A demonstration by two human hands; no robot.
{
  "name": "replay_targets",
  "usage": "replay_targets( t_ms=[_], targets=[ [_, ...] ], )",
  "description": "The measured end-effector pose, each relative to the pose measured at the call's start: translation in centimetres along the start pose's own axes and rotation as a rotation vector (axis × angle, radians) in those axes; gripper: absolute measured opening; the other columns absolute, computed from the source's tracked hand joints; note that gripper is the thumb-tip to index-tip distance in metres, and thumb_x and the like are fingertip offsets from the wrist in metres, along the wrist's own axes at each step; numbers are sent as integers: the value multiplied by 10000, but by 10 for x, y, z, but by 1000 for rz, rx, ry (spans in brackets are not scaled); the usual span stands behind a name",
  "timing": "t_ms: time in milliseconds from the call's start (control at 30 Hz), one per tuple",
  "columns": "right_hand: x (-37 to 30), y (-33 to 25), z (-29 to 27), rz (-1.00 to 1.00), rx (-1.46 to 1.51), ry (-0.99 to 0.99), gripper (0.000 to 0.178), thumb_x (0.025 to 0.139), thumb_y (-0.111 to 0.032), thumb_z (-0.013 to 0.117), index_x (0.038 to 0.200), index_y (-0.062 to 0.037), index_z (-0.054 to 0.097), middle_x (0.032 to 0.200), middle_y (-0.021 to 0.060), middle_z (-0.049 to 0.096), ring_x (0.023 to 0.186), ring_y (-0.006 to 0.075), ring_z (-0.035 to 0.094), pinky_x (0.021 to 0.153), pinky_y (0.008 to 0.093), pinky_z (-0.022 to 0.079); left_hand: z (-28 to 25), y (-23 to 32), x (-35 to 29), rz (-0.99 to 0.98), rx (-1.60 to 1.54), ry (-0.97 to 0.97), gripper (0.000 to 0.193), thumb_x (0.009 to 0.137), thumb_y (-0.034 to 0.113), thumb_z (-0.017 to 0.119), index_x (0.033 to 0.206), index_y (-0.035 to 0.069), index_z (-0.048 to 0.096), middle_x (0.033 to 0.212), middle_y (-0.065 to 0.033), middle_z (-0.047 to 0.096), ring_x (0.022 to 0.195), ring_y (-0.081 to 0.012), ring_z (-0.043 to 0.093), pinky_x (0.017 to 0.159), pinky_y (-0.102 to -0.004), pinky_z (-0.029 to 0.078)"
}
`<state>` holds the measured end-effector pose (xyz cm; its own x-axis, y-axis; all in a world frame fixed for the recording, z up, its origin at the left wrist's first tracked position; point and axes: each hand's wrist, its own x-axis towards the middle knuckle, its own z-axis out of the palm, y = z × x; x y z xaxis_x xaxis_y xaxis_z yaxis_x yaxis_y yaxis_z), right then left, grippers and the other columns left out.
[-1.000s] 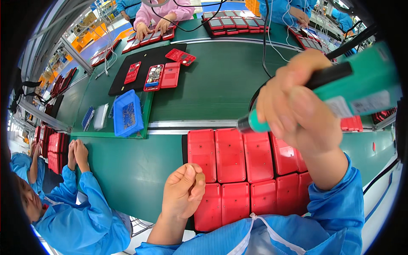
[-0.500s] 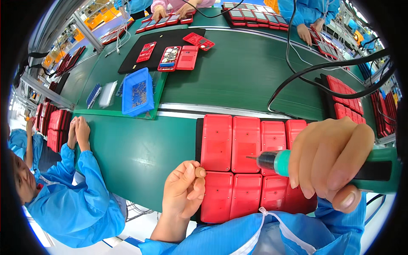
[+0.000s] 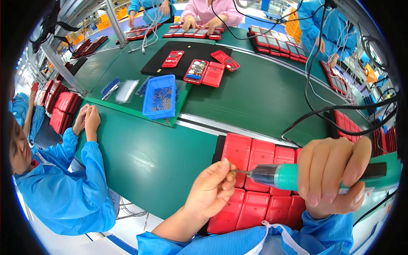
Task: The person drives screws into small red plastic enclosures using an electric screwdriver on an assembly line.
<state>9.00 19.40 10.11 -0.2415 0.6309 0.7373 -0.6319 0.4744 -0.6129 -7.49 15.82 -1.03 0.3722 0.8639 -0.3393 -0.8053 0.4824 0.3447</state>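
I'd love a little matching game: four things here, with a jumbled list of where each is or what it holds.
1. Green power screwdriver
2. Blue tray
3. Left hand
4. Pink jacket

A. Worn across the green table
B. By the tip of the bit
C. Held in the right hand
D. Holding small grey pieces

Pairs: 1-C, 2-D, 3-B, 4-A

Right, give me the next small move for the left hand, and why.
Probably hold the left hand steady: the green driver in the right hand points its bit at the pinched left fingertips, over the red cases, so shifting could spoil the alignment. Anything pinched there is too small to make out.
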Motion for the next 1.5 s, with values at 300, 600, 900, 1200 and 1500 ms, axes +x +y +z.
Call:
replay_targets(
  t_ms=[300, 600, 900, 1200, 1500],
  targets=[
    [1, 7, 0, -29, -80, -12, 228, 832, -242, 591, 781, -102, 418, 522, -12, 505, 399, 91, 510, 429, 212, 469, 2, -2, 7, -89, -101, -1, 275, 915, 274, 443, 809, 39, 538, 634, -13, 444, 523, -66, 360, 386, -157, 281],
    [0, 6, -2, -42, -77, -78, 225, 816, -240, 616, 793, -89, 451, 522, -7, 539, 402, 93, 526, 435, 220, 485, 13, -3, 8, -78, -85, 67, 300, 919, 304, 428, 794, 44, 511, 617, -7, 433, 512, -62, 346, 377, -155, 264],
    [1, 6, -9, -56, -56, -167, 224, 801, -217, 637, 783, -77, 463, 539, 9, 556, 427, 107, 554, 457, 238, 508, 15, -5, 10, -79, -90, 59, 318, 910, 318, 448, 730, 57, 473, 598, -3, 419, 467, -58, 319, 375, -168, 267],
    [1, -5, -19, -8, -122, -334, 193, 796, -145, 624, 848, -27, 481, 574, 36, 553, 486, 171, 569, 520, 317, 517, 17, -8, 16, -57, -42, 61, 274, 900, 260, 489, 696, 78, 464, 595, 5, 430, 486, -61, 335, 416, -185, 273],
    [-1, -20, -15, 35, -32, -315, 162, 817, -135, 572, 859, 2, 496, 590, 72, 539, 501, 209, 560, 518, 364, 501, 12, -16, 4, -111, -46, 13, 221, 897, 243, 488, 793, 50, 515, 633, -14, 451, 512, -82, 362, 417, -185, 296]
  ],
)
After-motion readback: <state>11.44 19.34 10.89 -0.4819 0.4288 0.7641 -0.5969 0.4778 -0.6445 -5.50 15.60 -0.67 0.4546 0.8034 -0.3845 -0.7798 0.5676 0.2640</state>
